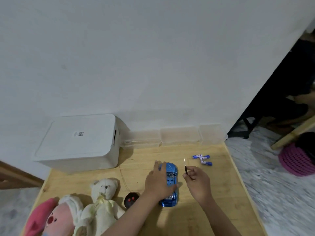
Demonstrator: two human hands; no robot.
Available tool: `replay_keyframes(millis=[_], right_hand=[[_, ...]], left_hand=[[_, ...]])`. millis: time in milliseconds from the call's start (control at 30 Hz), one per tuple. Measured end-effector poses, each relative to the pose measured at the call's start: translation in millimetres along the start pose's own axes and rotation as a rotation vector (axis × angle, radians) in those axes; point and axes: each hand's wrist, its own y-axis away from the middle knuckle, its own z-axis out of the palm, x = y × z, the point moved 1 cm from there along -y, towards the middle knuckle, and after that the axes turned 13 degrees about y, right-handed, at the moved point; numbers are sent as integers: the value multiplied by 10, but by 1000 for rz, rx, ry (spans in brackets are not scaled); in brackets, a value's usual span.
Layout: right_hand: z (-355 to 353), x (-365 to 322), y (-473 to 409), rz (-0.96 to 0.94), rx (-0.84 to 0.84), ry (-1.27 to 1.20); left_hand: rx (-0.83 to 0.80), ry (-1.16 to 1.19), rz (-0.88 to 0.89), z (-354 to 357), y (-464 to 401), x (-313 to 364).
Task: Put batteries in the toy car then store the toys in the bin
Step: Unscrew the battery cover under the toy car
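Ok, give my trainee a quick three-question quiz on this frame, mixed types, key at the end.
1. True or false: the bin has its lid on.
2. What does the right hand hold? A) a battery B) a screwdriver C) the remote
3. Fill in: the left hand rests on the ____.

Key
1. True.
2. B; the batteries lie loose on the table, beyond that hand.
3. Car, which stands on its wheels beside the bear.

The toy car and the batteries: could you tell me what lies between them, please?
In the head view, the right hand pinches a thin screwdriver there.
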Motion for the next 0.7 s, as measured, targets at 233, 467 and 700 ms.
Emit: replay_keyframes(millis=[233, 467, 700], right_hand=[[-3, 135, 83, 76, -18, -40], [-41, 109, 147, 58, -64, -135], [88, -43, 192, 277, -246, -337]], left_hand=[[-1, 29, -66, 216, 5, 71], [82, 435, -19, 119, 126, -6], [93, 1033, 79, -34, 310, 0]])
